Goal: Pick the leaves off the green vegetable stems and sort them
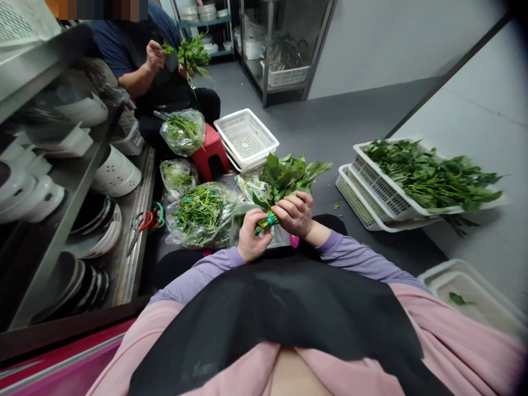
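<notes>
A bunch of leafy greens is held up over my lap, its leaves pointing away from me. Green tape wraps round its stems. My right hand is closed round the stems just above the tape. My left hand is closed at the cut stem ends, its fingertips against the bundle. Beyond my left hand, an open plastic bag of cut greens stands on the floor. Part of the stems is hidden behind my fingers.
White baskets heaped with leafy greens stand at the right. An empty white basket sits beside a red stool. Opposite, a co-worker holds green sprigs. Red and green-handled scissors lie on the left shelf among dishes.
</notes>
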`<state>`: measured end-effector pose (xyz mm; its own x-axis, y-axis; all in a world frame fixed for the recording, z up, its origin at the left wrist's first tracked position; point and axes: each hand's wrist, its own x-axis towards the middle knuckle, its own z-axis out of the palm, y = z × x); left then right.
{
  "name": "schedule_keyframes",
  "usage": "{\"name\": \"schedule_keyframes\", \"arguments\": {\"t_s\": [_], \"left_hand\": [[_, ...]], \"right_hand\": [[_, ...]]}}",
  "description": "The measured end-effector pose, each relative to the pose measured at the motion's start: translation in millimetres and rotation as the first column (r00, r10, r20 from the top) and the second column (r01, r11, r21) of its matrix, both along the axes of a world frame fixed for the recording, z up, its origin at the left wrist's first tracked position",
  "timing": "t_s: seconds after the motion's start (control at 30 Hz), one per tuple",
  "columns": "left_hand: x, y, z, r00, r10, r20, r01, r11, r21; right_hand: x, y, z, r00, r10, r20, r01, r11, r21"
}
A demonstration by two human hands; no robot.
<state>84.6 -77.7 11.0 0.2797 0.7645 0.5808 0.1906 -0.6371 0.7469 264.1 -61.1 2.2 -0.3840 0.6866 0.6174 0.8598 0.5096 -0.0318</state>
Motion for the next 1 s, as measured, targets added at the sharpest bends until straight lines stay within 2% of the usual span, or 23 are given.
{"name": "schedule_keyframes", "arguments": {"t_s": [0.1,0.17,0.2,0.23,0.27,0.33,0.37,0.43,0.47,0.53,0.6,0.67,0.87,0.93,1.0], "left_hand": [[0.9,2.4,3.7,0.998,0.046,-0.049,-0.049,0.997,-0.054],[1.8,6.5,7.2,0.999,0.047,0.002,-0.045,0.978,-0.206],[2.0,9.3,9.4,0.998,0.033,0.06,-0.014,0.955,-0.296],[1.8,12.3,12.1,0.992,0.015,0.127,0.035,0.925,-0.378],[1.3,15.4,14.9,0.982,-0.006,0.187,0.09,0.892,-0.443],[-0.6,21.1,20.4,0.969,-0.037,0.246,0.161,0.846,-0.507],[-1.9,23.5,22.6,0.97,-0.045,0.239,0.166,0.842,-0.514],[-4.6,27.0,24.7,0.979,-0.046,0.197,0.14,0.854,-0.501],[-5.7,28.1,24.8,0.983,-0.047,0.177,0.129,0.862,-0.49],[-7.5,29.7,23.4,0.988,-0.054,0.146,0.117,0.875,-0.47],[-8.5,30.7,21.6,0.992,-0.059,0.112,0.104,0.884,-0.456],[-9.2,31.7,20.5,0.996,-0.06,0.072,0.085,0.893,-0.442],[-11.0,34.5,20.4,0.998,-0.06,-0.016,0.047,0.907,-0.418],[-11.6,35.0,19.8,0.997,-0.069,-0.02,0.055,0.907,-0.418],[-12.0,35.2,18.7,0.996,-0.088,-0.002,0.079,0.9,-0.428]], "right_hand": [[-8.4,0.0,4.6,0.995,-0.009,-0.1,-0.001,0.995,-0.1],[-16.3,-1.1,9.7,0.969,-0.039,-0.243,-0.02,0.972,-0.234],[-20.4,-2.0,12.3,0.935,-0.077,-0.346,-0.046,0.942,-0.334],[-24.2,-3.2,14.7,0.879,-0.129,-0.459,-0.105,0.887,-0.449],[-27.8,-4.5,16.8,0.8,-0.193,-0.567,-0.199,0.807,-0.556],[-33.3,-7.0,20.0,0.599,-0.334,-0.727,-0.448,0.613,-0.651],[-35.4,-8.0,21.1,0.495,-0.397,-0.773,-0.566,0.528,-0.633],[-38.1,-9.4,22.5,0.308,-0.513,-0.801,-0.721,0.423,-0.548],[-38.9,-9.7,23.0,0.239,-0.563,-0.791,-0.768,0.389,-0.509],[-39.8,-9.8,23.4,0.16,-0.64,-0.752,-0.831,0.323,-0.452],[-40.4,-9.7,23.2,0.14,-0.674,-0.725,-0.861,0.278,-0.426],[-40.6,-9.7,22.3,0.138,-0.695,-0.706,-0.869,0.257,-0.422],[-38.8,-11.3,16.6,0.16,-0.842,-0.515,-0.845,0.153,-0.513],[-38.1,-12.2,13.9,0.182,-0.84,-0.51,-0.826,0.151,-0.543],[-37.8,-12.8,10.7,0.216,-0.802,-0.557,-0.806,0.176,-0.565]]}}
